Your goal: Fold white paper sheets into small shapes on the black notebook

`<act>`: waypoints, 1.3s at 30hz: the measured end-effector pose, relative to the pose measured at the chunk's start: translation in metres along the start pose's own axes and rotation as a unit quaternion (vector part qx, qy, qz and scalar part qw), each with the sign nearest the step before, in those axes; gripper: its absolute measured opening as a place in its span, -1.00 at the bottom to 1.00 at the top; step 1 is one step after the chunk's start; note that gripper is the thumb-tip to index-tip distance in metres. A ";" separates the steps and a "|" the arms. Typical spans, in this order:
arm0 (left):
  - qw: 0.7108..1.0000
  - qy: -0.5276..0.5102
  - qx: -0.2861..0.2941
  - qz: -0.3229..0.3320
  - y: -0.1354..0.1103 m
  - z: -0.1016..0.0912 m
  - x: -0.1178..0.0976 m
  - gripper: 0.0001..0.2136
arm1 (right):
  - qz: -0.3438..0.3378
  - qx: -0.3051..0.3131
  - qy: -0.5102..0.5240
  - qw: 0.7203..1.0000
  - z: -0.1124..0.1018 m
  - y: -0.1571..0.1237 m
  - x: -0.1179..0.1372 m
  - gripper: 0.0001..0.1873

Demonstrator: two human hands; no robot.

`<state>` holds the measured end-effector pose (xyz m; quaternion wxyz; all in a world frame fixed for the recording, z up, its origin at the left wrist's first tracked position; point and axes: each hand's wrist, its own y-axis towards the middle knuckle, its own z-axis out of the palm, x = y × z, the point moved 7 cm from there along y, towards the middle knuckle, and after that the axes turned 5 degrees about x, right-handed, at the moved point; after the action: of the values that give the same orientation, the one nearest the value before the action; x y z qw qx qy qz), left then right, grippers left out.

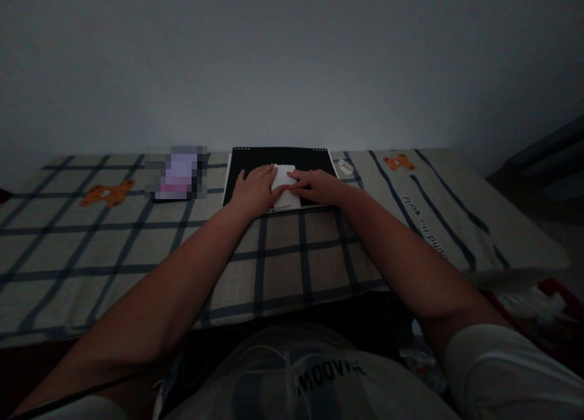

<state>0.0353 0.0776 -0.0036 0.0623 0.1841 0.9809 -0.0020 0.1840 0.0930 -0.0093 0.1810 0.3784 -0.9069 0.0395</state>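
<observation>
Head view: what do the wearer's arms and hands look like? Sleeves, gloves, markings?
Left hand and right hand: bare, no gloves. Forearms uncovered, no markings I can make out. Right sleeve: pale, short, plain as far as it shows. Left sleeve: also pale, mostly out of frame. Too dim to confirm any ring.

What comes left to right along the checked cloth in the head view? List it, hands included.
Orange printed bear, dark-edged rectangular device with lilac-and-pink face, left hand, white rectangular paper-like piece, right hand, small crumpled off-white scrap, second orange printed bear.
</observation>
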 end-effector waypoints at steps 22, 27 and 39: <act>0.994 0.041 0.078 0.071 0.006 0.007 0.012 -0.40 | -0.012 0.006 -0.020 1.000 0.004 0.000 -0.002 -0.66; 0.995 0.050 0.049 0.078 0.006 0.008 0.010 -0.40 | -0.012 0.019 -0.028 0.999 0.003 0.000 0.000 -0.63; 0.992 0.045 0.073 0.098 0.007 0.010 0.014 -0.41 | -0.012 0.014 -0.010 1.000 0.001 -0.002 -0.001 -0.65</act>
<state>0.0258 0.0887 -0.0153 0.0047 0.2831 0.9572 -0.0594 0.1853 0.0920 -0.0104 0.1671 0.3920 -0.9035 0.0461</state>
